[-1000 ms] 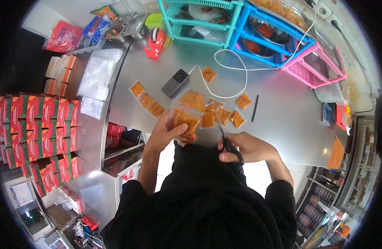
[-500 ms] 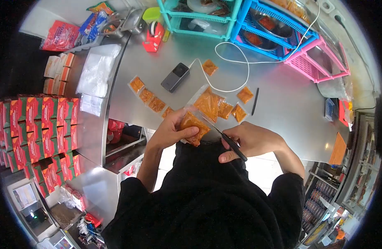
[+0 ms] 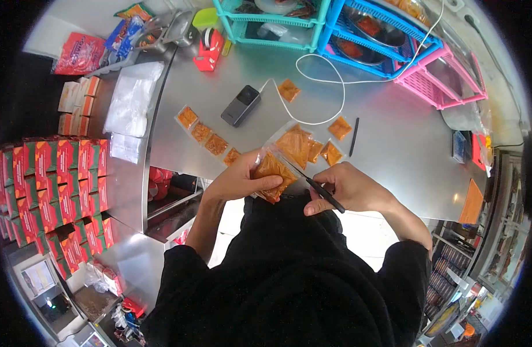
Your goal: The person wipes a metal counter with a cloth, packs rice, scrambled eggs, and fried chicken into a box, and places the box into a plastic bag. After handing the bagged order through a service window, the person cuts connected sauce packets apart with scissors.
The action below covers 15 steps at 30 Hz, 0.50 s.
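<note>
My left hand [image 3: 240,179] is closed on a clear packet of orange-brown paste [image 3: 271,172], with the thumb on top, at the table's near edge. Scissors with black handles [image 3: 325,195] are gripped in my right hand [image 3: 352,188]; their blades lie along the seam between the held packet and a larger packet [image 3: 295,143] beyond it. Several small packets [image 3: 331,154] lie beside the larger one. On the left, a strip of small packets [image 3: 200,132] runs toward my left hand, which hides its near end.
A dark power bank [image 3: 241,106] with a white cable lies on the steel table [image 3: 404,156]. Behind are turquoise, blue [image 3: 370,52] and pink racks and a red tape dispenser [image 3: 208,50]. A black stick [image 3: 354,137] lies right; stacked red boxes [image 3: 52,191] stand left.
The scissors have moved from below the small packets to the seam beside the held packet. The larger packet now lies over some of the small ones. The view has shifted slightly.
</note>
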Each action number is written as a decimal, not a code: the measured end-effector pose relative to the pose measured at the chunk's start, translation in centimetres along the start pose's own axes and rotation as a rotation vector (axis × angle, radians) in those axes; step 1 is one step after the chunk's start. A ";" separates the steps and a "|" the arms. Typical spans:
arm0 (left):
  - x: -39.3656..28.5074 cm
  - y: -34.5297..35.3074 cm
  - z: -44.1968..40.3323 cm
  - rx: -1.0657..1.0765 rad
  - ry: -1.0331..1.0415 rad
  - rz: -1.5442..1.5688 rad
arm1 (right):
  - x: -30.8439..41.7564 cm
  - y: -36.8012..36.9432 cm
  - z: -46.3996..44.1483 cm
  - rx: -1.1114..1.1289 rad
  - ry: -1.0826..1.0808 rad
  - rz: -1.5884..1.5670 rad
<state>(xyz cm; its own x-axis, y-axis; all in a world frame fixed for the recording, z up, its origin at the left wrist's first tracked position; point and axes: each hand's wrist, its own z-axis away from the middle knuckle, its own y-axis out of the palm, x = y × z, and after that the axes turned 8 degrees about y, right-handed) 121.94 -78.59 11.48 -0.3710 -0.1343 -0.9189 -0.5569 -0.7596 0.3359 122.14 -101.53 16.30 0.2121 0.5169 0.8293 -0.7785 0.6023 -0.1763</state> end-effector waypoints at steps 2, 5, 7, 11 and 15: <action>0.4 0.0 -0.4 0.038 -0.020 -0.062 | -0.3 0.3 -0.1 -0.042 0.014 0.013; 1.0 0.1 -0.9 0.051 0.033 -0.088 | -0.7 0.1 -0.3 0.016 0.158 0.082; 0.6 0.2 -1.0 0.050 -0.034 -0.083 | -0.9 0.2 -0.4 0.013 0.203 0.118; 1.1 0.5 -1.5 0.111 -0.046 -0.155 | -2.4 1.2 -1.3 -0.036 0.109 0.023; 1.8 0.5 -2.1 0.163 0.016 -0.201 | -1.5 0.3 -1.4 -0.013 0.230 -0.089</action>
<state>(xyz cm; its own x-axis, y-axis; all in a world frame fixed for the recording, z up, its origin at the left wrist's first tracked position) 122.59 -80.56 9.51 -0.2292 -0.0018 -0.9734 -0.7310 -0.6600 0.1734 122.40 -101.31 14.28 0.4099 0.5854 0.6995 -0.7431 0.6590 -0.1162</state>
